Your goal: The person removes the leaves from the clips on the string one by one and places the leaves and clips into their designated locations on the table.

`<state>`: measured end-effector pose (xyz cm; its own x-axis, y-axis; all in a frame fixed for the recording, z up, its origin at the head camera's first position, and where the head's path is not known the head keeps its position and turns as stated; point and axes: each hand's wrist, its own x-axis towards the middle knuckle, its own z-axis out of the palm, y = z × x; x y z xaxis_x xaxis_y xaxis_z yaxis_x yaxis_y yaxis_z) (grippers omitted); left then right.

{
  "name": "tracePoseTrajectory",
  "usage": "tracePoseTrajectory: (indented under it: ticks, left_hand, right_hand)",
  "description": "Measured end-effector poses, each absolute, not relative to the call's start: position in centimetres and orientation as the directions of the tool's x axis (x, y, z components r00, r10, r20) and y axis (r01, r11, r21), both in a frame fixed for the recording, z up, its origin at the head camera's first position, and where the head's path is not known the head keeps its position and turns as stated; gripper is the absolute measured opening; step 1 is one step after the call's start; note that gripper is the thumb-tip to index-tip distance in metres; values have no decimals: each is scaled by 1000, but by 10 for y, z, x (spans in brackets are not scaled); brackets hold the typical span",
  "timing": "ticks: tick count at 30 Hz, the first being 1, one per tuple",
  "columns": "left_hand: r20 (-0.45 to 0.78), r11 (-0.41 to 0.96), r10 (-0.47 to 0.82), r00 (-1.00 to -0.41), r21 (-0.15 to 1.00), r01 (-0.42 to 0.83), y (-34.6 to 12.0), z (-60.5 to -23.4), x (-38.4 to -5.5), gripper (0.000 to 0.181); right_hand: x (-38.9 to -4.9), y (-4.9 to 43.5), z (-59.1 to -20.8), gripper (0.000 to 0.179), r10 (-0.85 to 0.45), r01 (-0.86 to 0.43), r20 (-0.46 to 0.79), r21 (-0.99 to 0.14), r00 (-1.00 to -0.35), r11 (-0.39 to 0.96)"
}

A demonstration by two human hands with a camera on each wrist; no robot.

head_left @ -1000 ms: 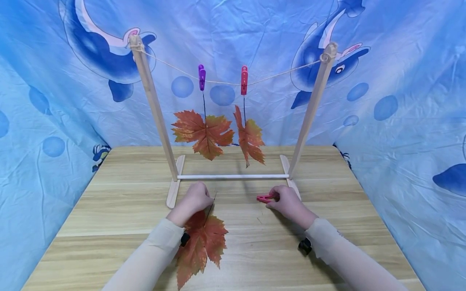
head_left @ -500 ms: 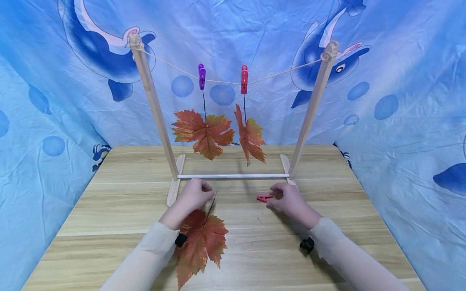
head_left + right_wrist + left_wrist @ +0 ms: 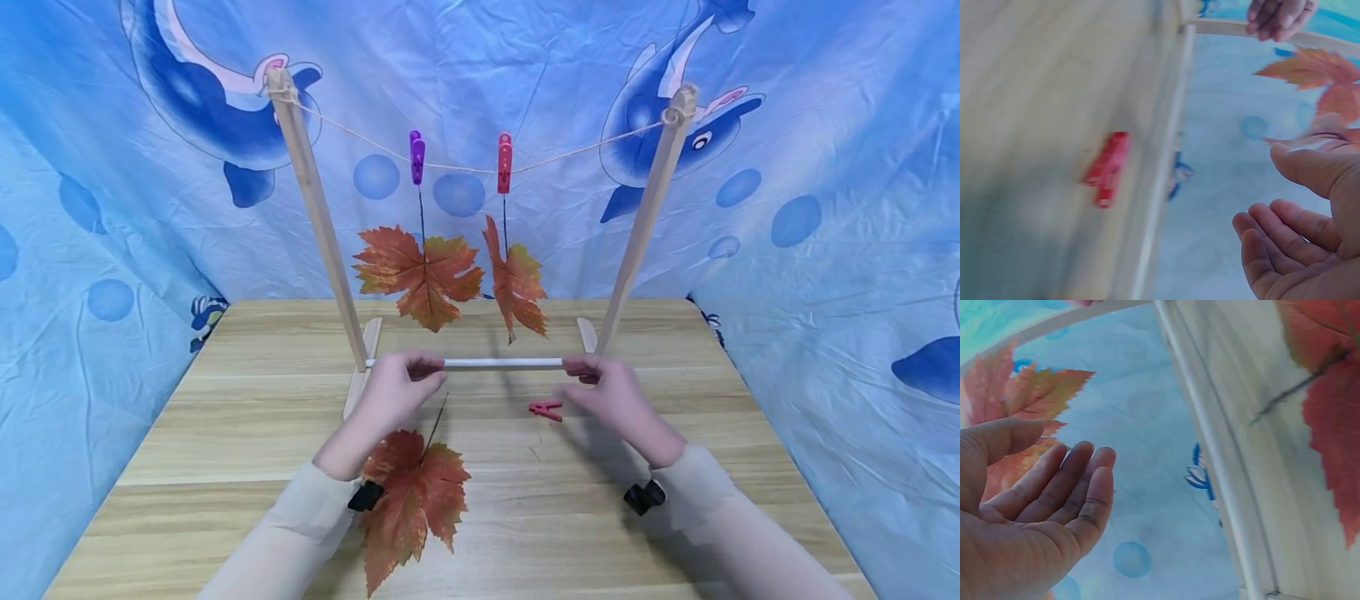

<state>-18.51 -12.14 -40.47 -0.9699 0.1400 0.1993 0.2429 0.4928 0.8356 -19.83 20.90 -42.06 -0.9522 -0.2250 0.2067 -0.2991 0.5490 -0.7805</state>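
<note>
My left hand [image 3: 397, 392] is raised between the rack's white bar [image 3: 502, 362] and a loose maple-like leaf [image 3: 423, 496], its fingers relaxed with nothing between them. That red-orange leaf lies on the table, dark stem pointing away from me, partly covered by my left forearm. In the left wrist view the stem [image 3: 1297, 387] lies apart from my fingers. My right hand [image 3: 615, 400] hovers over the table, thumb and fingers apart and holding nothing. Just left of it a red clothespin [image 3: 545, 410] lies on the wood, also visible in the right wrist view [image 3: 1110, 169].
Two wooden posts [image 3: 318, 225] carry a string [image 3: 577, 153]. From it hang two leaves, one under a purple clothespin [image 3: 417, 158], the other under a red clothespin [image 3: 505, 164]. A blue dolphin-print cloth [image 3: 465, 75] surrounds the wooden table [image 3: 225, 417].
My right hand has let go of the red clothespin, leaving it on the table. My left hand has come away from the leaf stem. Both hands have moved up towards the bar and loosened.
</note>
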Motion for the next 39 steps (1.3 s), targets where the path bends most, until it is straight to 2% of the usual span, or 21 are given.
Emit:
tracePoseTrajectory:
  ticks: [9, 17, 24, 34, 39]
  left_hand:
    - [252, 424, 154, -955, 856, 294, -119, -383, -179, 16]
    - [302, 378, 157, -940, 862, 339, -116, -360, -177, 15]
    - [338, 293, 129, -932, 885, 362, -112, -339, -175, 15]
    - [381, 267, 134, -915, 875, 403, -104, -314, -178, 17]
    - [408, 257, 132, -903, 866, 429, -96, -304, -184, 20]
  right_hand:
    - [-190, 210, -375, 40, -191, -287, 219, -817, -957, 501]
    - [-188, 214, -339, 39, -223, -386, 317, -802, -922, 456]
    - [-187, 211, -308, 36, -244, -416, 343, -819, -907, 395]
    - [-188, 204, -274, 36, -248, -440, 365, -768, -898, 465]
    - [-191, 200, -256, 35, -260, -493, 419, -742, -870, 455]
